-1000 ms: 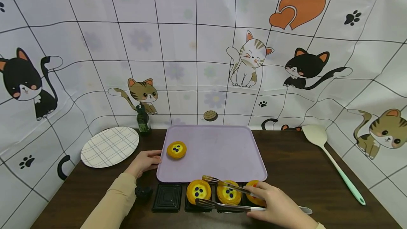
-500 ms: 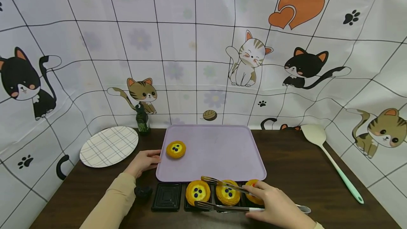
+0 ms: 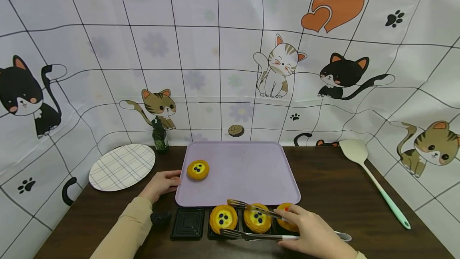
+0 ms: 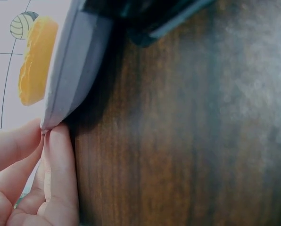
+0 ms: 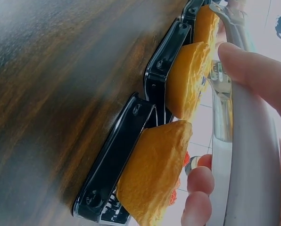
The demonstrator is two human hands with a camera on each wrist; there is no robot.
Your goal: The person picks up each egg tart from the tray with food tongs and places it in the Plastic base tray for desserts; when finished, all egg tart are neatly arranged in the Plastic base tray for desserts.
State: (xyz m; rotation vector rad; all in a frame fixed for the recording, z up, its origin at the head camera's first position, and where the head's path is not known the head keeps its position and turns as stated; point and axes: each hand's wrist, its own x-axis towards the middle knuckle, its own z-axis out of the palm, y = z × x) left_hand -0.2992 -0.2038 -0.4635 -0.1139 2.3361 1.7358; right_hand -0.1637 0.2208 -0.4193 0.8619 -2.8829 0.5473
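Observation:
My left hand (image 3: 161, 186) pinches the left rim of a lilac serving tray (image 3: 248, 175), thumb above and fingers below in the left wrist view. One egg tart (image 3: 198, 170) with dark blue dots sits near that rim. My right hand (image 3: 310, 231) holds metal serving tongs (image 3: 266, 236), their arms spread apart over the black baking mould (image 3: 187, 224). Two blue-dotted tarts, the left tart (image 3: 223, 219) and the middle tart (image 3: 257, 219), lie in its cups. A red-topped tart (image 5: 152, 174) in the right cup is partly hidden by my hand. The leftmost cup holds nothing.
A white checked plate (image 3: 122, 167) and a small dark green bottle (image 3: 160, 137) stand at the back left. A spatula (image 3: 377, 183) with a pale green handle lies at the right. Behind the dark wooden table (image 3: 323, 183) hangs a cat-print sheet (image 3: 201, 51).
The head view has shifted very slightly. Both hands, the tongs and the tarts otherwise keep their places.

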